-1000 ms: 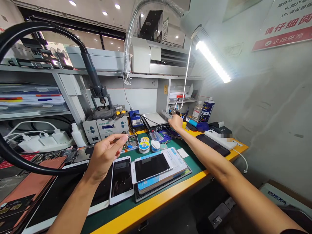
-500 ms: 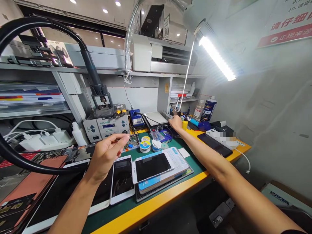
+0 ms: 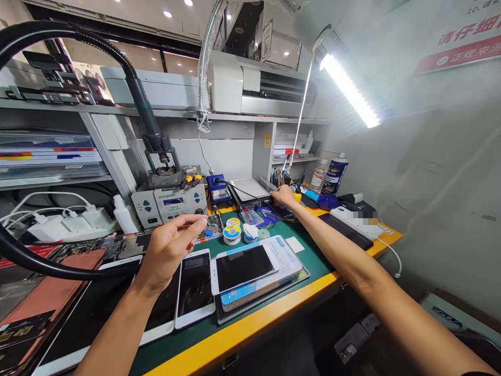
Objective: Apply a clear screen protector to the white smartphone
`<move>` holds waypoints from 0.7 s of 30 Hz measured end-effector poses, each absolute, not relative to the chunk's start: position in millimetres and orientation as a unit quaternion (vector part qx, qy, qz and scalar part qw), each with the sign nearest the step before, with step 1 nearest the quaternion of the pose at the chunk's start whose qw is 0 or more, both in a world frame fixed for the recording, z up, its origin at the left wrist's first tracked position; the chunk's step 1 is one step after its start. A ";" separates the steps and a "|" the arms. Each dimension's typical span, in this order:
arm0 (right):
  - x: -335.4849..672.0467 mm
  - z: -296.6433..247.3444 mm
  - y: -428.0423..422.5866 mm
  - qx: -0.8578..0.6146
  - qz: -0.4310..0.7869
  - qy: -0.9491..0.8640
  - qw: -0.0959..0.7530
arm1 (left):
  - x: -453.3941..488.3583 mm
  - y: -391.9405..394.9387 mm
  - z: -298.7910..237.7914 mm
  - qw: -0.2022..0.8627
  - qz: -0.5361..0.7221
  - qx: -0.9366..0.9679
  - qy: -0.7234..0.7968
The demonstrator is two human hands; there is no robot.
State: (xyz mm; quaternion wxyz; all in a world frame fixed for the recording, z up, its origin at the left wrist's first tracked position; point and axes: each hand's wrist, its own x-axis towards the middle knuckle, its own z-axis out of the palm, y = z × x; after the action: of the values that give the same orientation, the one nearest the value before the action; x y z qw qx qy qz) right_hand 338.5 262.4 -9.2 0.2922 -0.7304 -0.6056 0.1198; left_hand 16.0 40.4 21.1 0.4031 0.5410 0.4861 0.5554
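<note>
While both arms reach over green mat (image 3: pixel 313 250), head view shows left hand (image 3: pixel 168 249) pinching thin tool (image 3: pixel 191 224), type unclear. Circuit board (image 3: pixel 211 228) lies just ahead and right of fingertips, long axis slanting away rightward; left hand nearer. Right hand (image 3: pixel 285 196) half-curled beside tool cup (image 3: pixel 282 180), grip unclear.

A phone repair workshop: hot-air soldering station (image 3: pixel 169 201), smartphones (image 3: pixel 194 289), green repair mat (image 3: pixel 307 261).

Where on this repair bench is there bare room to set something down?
The best patch is the green mat bordered by the white card, the phone on its blue-and-white box and the right forearm. It is crowded around the solder spools and circuit board, and below the left hand, where the white phone lies.
</note>
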 end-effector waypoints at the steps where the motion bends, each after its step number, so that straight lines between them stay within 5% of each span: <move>1: 340.4 -9.1 261.0 -0.730 0.127 -0.606 0.287 | 16.2 40.4 21.1 0.401 0.556 0.541 0.487; 21: 358.6 19.0 223.7 -0.681 0.204 -0.643 0.286 | 14.8 43.9 15.8 0.397 0.519 0.560 0.509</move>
State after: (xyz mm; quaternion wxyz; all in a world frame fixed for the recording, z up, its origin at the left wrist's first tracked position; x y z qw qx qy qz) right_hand 358.6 223.7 19.0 0.2856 -0.6807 -0.6430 0.2040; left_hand 14.8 43.9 15.8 0.3973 0.5600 0.5088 0.5194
